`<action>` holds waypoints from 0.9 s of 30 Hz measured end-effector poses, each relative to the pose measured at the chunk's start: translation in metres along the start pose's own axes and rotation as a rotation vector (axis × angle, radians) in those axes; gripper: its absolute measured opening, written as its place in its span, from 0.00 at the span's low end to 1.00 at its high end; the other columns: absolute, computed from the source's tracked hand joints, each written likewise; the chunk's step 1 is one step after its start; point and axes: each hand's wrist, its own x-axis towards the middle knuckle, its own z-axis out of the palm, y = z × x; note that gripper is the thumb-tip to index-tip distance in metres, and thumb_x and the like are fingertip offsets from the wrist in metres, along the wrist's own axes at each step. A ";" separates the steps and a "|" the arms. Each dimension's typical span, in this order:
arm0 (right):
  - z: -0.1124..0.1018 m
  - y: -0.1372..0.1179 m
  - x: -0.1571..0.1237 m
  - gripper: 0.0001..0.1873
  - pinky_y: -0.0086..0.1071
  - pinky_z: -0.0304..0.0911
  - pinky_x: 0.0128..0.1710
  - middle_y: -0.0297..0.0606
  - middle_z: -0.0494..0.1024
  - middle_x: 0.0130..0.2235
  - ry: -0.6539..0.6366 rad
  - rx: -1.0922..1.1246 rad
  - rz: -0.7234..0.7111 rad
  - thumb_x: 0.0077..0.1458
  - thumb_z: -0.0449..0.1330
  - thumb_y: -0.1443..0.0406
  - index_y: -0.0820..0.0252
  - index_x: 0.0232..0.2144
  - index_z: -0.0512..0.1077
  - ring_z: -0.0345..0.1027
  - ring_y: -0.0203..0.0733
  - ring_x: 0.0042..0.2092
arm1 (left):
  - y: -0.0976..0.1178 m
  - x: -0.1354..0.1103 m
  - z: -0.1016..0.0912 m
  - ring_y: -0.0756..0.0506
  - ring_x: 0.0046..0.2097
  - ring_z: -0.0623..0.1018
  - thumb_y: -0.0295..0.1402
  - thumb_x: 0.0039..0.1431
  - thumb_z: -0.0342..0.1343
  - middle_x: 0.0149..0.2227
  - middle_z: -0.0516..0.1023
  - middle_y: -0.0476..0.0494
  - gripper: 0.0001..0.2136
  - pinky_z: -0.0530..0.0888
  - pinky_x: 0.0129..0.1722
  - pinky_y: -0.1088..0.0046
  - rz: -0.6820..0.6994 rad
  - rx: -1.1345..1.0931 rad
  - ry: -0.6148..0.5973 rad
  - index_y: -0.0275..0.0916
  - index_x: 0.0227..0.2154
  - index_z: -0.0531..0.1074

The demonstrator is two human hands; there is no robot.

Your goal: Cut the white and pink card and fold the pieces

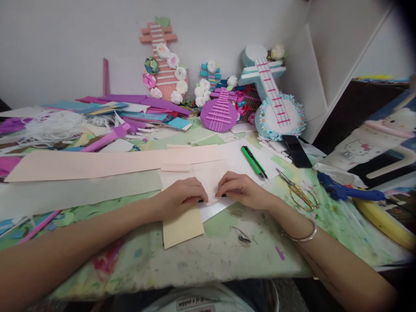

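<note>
A pale pink paper sheet (208, 175) lies in the middle of the table, with its near edge between my hands. My left hand (185, 193) pinches that edge from the left, fingers curled and thumb beneath. Opposite it, my right hand (238, 189) pinches the same edge, and a small gap parts the two hands. Below the pink sheet are a white sheet (235, 151) and a cream-yellow sheet (182, 229). A long pale pink strip (94, 164) stretches off to the left. My fingertips partly hide the edge.
Right of my hands are a green utility knife (253, 161), gold-handled scissors (300, 194), a phone (296, 151), a blue glue gun (347, 188) and a banana (383, 221). Coloured foam strips (143, 104) and white cord (55, 127) pile up at left. Decorated toy instruments (219, 112) line the wall.
</note>
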 end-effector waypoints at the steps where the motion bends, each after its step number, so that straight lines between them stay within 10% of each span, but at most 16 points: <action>1: 0.001 0.000 0.000 0.13 0.36 0.64 0.44 0.41 0.75 0.38 -0.003 -0.002 -0.008 0.60 0.52 0.71 0.58 0.37 0.77 0.67 0.40 0.42 | 0.001 0.001 0.000 0.48 0.41 0.74 0.25 0.63 0.44 0.36 0.77 0.45 0.13 0.69 0.41 0.73 -0.025 -0.006 -0.007 0.40 0.36 0.74; 9: 0.012 0.005 0.004 0.12 0.31 0.65 0.40 0.34 0.78 0.34 0.110 0.172 0.225 0.55 0.60 0.68 0.58 0.43 0.70 0.72 0.37 0.36 | 0.003 0.017 0.000 0.49 0.33 0.78 0.29 0.56 0.54 0.31 0.80 0.48 0.04 0.71 0.34 0.75 -0.301 -0.251 0.048 0.38 0.33 0.73; 27: 0.010 0.001 0.010 0.13 0.32 0.67 0.39 0.32 0.78 0.30 0.120 0.332 0.244 0.48 0.64 0.71 0.60 0.39 0.73 0.73 0.35 0.33 | 0.003 0.025 -0.001 0.52 0.33 0.78 0.22 0.52 0.56 0.31 0.80 0.50 0.06 0.71 0.34 0.79 -0.291 -0.303 0.063 0.37 0.31 0.75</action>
